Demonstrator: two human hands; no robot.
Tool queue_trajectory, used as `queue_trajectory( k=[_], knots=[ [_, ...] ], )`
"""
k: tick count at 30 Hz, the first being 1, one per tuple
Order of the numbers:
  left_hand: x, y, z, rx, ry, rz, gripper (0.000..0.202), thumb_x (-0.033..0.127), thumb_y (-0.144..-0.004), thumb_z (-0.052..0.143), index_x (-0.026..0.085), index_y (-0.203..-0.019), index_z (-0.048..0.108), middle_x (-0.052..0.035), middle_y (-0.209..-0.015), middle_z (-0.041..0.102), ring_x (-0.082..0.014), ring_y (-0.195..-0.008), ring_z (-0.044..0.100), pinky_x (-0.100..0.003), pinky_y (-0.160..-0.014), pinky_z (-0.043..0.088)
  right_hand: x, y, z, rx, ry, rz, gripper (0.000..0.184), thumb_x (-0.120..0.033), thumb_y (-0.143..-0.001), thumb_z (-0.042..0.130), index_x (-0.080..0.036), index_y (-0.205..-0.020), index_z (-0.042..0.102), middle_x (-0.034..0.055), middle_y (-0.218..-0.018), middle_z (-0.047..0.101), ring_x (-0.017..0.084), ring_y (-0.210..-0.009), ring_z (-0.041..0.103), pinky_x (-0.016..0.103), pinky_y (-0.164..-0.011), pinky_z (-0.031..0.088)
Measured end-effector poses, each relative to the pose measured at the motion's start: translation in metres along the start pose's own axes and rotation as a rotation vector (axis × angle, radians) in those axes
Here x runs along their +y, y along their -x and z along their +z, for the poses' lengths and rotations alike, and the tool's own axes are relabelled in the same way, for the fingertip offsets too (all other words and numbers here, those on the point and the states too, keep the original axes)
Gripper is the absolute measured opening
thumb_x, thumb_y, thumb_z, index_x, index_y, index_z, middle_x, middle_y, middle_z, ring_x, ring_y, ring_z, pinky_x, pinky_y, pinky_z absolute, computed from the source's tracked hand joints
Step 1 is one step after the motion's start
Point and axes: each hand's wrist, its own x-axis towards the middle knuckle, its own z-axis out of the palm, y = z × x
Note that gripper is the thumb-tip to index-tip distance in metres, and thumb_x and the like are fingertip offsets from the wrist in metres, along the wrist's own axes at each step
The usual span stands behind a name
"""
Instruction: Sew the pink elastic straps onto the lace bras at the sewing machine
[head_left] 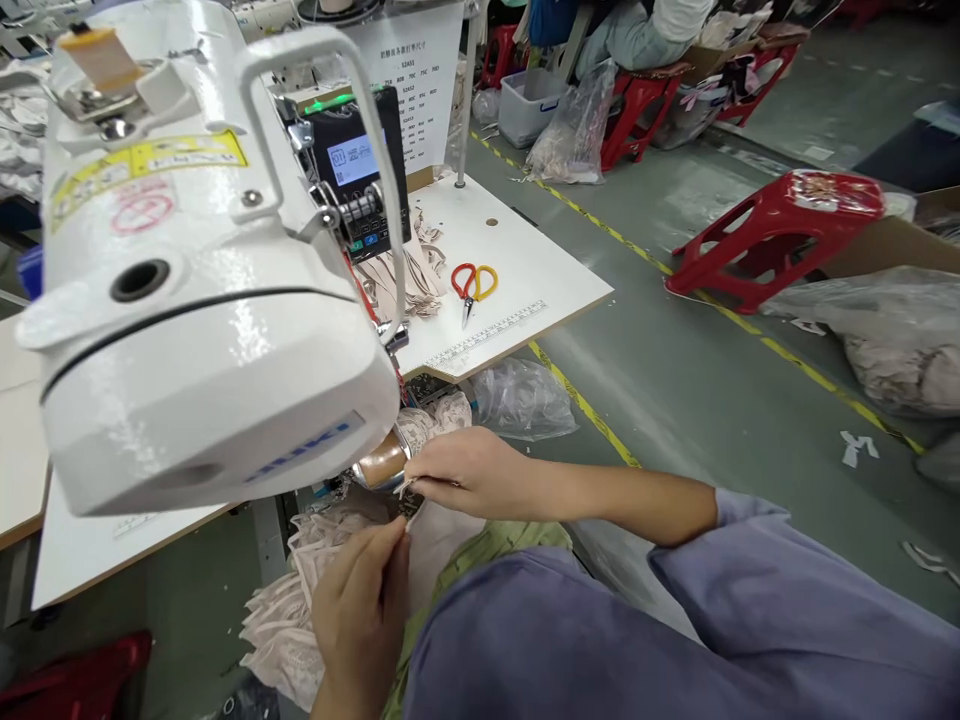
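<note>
My right hand (469, 472) is closed in a pinch on a thin, pale fabric strip just beside the front of the sewing machine (225, 400). Below and to its left, my left hand (364, 590) pinches a bit of light fabric between thumb and fingertips; most of that piece is hidden by the fingers. Beige lace fabric pieces (289, 620) hang in a bunch left of my left hand. More patterned lace (450, 412) lies behind my right hand, under the machine's end. The needle area is out of sight behind the machine head.
On the white table (555, 270) lie scissors (469, 290) with red and yellow handles and a heap of beige straps (405, 275). A lit control panel (356, 165) stands behind the machine. Red stools (780, 235) and plastic bags (900, 325) occupy the floor at right.
</note>
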Motion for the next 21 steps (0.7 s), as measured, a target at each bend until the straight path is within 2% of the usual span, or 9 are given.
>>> queue_trajectory(
  k=[3,8,13,18,21],
  knots=[
    [0.005,-0.001,-0.002,0.018,-0.024,0.102,0.021,0.011,-0.088,0.064,0.018,-0.107,0.066,-0.0052,-0.094,0.074,-0.0142,-0.083,0.070,-0.023,-0.078,0.053,-0.002,-0.006,-0.006,-0.124,-0.034,-0.005,0.018,-0.021,-0.094,0.052,-0.016,-0.088,0.068,0.0022,-0.077,0.067,0.014,-0.072,0.058,0.023,-0.067,0.039],
    [0.004,-0.006,-0.002,-0.037,0.003,-0.018,0.014,0.016,-0.092,0.061,0.021,-0.103,0.068,-0.0028,-0.093,0.076,-0.0145,-0.079,0.071,-0.023,-0.073,0.054,-0.005,-0.009,-0.014,-0.231,-0.177,0.083,0.015,-0.015,-0.086,0.058,-0.016,-0.093,0.071,0.0014,-0.083,0.071,0.014,-0.077,0.063,0.022,-0.071,0.043],
    [0.004,-0.006,-0.002,-0.058,0.017,-0.068,0.011,0.020,-0.092,0.060,0.022,-0.099,0.068,-0.0017,-0.091,0.076,-0.0147,-0.077,0.071,-0.023,-0.072,0.054,-0.004,-0.010,-0.020,-0.328,-0.291,0.093,0.018,-0.015,-0.087,0.058,-0.015,-0.098,0.073,0.0033,-0.095,0.075,0.014,-0.086,0.066,0.022,-0.078,0.044],
    [0.008,-0.009,-0.004,-0.088,0.074,-0.102,0.012,0.021,-0.093,0.059,0.023,-0.098,0.069,-0.0004,-0.088,0.075,-0.0126,-0.072,0.069,-0.021,-0.067,0.052,-0.005,-0.010,-0.022,-0.376,-0.275,0.089,0.016,-0.017,-0.088,0.061,-0.015,-0.099,0.073,0.0029,-0.092,0.075,0.014,-0.084,0.067,0.022,-0.076,0.044],
    [0.006,-0.014,-0.006,-0.164,0.068,-0.167,0.016,0.026,-0.094,0.057,0.024,-0.104,0.070,-0.0018,-0.090,0.076,-0.0151,-0.074,0.071,-0.022,-0.064,0.052,-0.007,-0.010,-0.023,-0.378,-0.220,0.065,0.016,-0.017,-0.089,0.062,-0.014,-0.100,0.073,0.0033,-0.091,0.075,0.014,-0.082,0.066,0.023,-0.074,0.044]
  ],
)
